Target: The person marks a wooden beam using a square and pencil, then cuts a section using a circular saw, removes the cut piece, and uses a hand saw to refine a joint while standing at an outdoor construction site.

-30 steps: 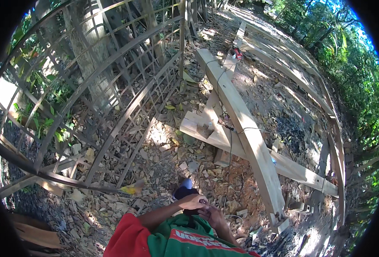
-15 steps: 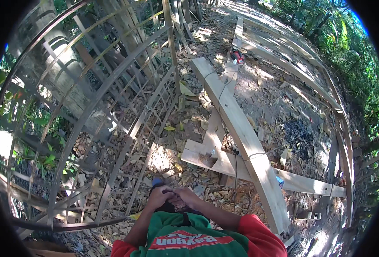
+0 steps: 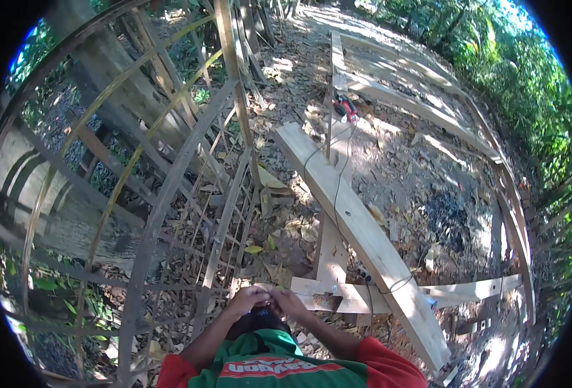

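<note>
In front of my green-and-red shirt [image 3: 283, 362], my left hand [image 3: 251, 299] and my right hand [image 3: 286, 302] meet, fingers curled and pressed together. Whatever lies between the fingertips, if anything, is too small or hidden to make out. To the right of my hands a thick, pale wooden beam [image 3: 363, 226] slants from far left to near right, with a dark cord [image 3: 339, 194] across it. Beneath it, flat boards [image 3: 389, 299] join other timber. Neither hand touches the wood.
A lattice fence of thin sticks [image 3: 169, 187] rises close on my left. Farther off, a red power tool [image 3: 346, 110] rests on a board by a long timber frame [image 3: 415, 103]. Dry leaves litter the ground; black ash [image 3: 447, 213] lies right of the beam. Green bushes [image 3: 525, 97] border the right.
My view has shifted, so the beam, boards and power tool sit lower in the picture and the fence looms larger. My hands stay together in front of me, fingers slightly rearranged.
</note>
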A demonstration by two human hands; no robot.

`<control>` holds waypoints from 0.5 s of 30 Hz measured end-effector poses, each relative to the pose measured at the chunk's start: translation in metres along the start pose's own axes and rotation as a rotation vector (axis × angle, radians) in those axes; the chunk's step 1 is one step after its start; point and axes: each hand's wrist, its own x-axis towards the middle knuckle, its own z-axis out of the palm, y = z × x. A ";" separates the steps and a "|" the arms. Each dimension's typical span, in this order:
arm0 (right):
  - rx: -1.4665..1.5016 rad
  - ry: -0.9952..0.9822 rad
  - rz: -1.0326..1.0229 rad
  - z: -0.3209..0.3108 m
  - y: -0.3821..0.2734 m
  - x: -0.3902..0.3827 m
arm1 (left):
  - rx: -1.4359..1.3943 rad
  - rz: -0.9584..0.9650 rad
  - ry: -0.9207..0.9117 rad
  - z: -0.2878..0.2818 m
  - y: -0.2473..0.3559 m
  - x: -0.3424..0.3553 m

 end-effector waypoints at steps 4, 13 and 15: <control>0.296 0.050 -0.054 -0.009 -0.049 0.038 | -0.208 -0.056 -0.121 -0.013 0.069 0.037; 0.506 0.400 -0.014 -0.109 -0.054 0.144 | 0.149 -0.028 -0.200 -0.030 0.114 0.213; 0.446 0.482 0.009 -0.155 -0.018 0.174 | 0.392 -0.078 -0.166 -0.044 0.100 0.266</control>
